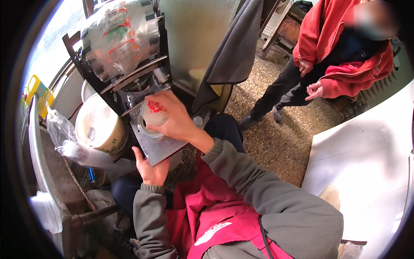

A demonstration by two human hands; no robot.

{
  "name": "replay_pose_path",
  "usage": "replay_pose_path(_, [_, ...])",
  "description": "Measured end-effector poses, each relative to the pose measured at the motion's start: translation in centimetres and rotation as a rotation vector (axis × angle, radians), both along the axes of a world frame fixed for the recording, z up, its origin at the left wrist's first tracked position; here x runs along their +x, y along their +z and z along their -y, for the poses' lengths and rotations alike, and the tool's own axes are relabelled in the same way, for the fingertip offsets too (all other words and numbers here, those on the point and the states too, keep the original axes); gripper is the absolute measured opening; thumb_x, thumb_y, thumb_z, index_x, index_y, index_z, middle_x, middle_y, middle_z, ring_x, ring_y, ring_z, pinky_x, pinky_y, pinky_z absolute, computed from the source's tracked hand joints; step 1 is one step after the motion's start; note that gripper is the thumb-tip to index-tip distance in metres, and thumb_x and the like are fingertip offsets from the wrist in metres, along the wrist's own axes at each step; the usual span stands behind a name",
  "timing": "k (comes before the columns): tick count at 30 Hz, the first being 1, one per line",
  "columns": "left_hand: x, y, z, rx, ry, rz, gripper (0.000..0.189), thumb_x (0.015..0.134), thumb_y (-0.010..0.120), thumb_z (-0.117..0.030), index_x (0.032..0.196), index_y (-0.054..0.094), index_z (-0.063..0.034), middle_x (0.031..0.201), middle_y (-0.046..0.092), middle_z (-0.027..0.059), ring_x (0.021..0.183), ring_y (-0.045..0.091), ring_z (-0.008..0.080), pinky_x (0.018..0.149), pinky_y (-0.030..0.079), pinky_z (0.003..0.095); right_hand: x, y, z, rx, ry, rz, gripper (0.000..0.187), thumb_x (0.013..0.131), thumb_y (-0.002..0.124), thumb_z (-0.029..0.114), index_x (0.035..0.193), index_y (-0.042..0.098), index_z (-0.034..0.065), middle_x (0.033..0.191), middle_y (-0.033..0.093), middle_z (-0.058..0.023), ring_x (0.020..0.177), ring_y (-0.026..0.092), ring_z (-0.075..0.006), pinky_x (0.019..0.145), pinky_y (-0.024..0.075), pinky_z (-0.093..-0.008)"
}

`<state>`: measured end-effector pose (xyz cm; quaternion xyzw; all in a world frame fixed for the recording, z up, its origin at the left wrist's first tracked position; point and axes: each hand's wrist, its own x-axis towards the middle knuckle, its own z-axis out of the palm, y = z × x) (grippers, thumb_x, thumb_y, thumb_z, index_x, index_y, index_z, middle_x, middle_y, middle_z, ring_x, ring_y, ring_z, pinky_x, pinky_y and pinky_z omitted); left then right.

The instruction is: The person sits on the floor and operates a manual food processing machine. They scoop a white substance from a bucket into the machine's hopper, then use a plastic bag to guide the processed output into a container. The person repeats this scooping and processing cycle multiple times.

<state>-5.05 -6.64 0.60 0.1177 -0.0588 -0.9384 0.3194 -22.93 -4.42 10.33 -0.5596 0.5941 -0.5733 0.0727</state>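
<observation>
My right hand (pixel 178 115) grips a round plastic cup (pixel 154 116) by its rim, fingers on one side and thumb on the other. Red print marks the film across the cup's top. Below it is the ringed opening of a metal sliding plate (pixel 158 150), part of a cup sealing machine (pixel 142 82). The cup's lower part is hidden, so how deep it sits cannot be told. My left hand (pixel 152 170) is at the plate's front corner, palm up and thumb raised beside the edge; its fingers are hidden underneath.
A printed film roll (pixel 119 40) tops the machine. Left of it stand a white bucket (pixel 100 124), a stack of clear cups (pixel 77 152) and plastic lids or tubs (pixel 47 212). A dark cloth (pixel 234 45) hangs behind. A person in a red jacket (pixel 326 35) stands right, near a white panel (pixel 362 155).
</observation>
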Motion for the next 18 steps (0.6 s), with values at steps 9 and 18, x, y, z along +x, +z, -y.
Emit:
replay_pose_path(9, [1.0,-0.3,-0.1,0.062,-0.05,0.031,0.093,0.102,0.033,-0.078,0.16,0.04,-0.0054,0.163,0.045,0.0155,0.15,0.04,0.0371,0.126,0.027,0.0543,-3.2,1.2,-10.7,0.048,0.08,0.221,0.061,0.075,0.091,0.011,0.13,0.068,0.0036,0.133,0.065,-0.01,0.123,0.064,-0.0218,0.108,0.0501,-0.0356])
replay_pose_path(18, [1.2,-6.1,-3.4,-0.058,0.124,0.365,0.025,0.104,0.051,-0.023,0.111,0.068,-0.0067,0.101,0.069,0.0065,0.088,0.061,0.022,0.083,0.05,0.0385,-5.2,-3.3,-16.0,0.087,0.053,0.395,0.069,0.081,0.093,0.029,0.135,0.063,-0.001,0.14,0.063,-0.0165,0.127,0.062,-0.0252,0.11,0.0487,-0.0384])
